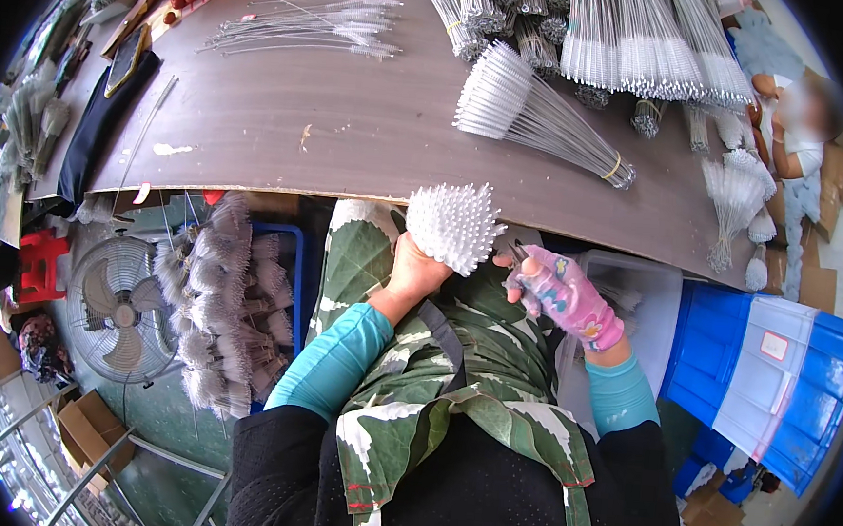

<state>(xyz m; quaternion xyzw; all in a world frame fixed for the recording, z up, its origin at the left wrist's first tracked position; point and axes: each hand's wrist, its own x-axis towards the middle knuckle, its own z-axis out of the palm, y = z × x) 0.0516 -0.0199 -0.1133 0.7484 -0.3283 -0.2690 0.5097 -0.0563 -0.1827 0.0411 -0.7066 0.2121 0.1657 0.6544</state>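
My left hand (417,271) is closed round a bundle of thin tube brushes (456,228), its white bristle ends fanned out toward the table edge. Over my lap, just right of the bundle, is my right hand (568,291) in a pink patterned fingerless glove. Its fingers are curled round a small dark tool that looks like pliers (517,254), the tip pointing toward the bundle. A gap separates the tool from the bristles. A tied bundle of brushes (544,115) lies on the table ahead, and several loose brushes (330,27) lie further left.
The brown table (352,131) ends just beyond my hands. Wire bundles (632,43) are heaped at its far right. A white bin (647,328) stands by my right arm, blue crates (766,375) beyond. Hanging brushes (217,317) and a fan (123,309) are at left. Another person (796,143) sits far right.
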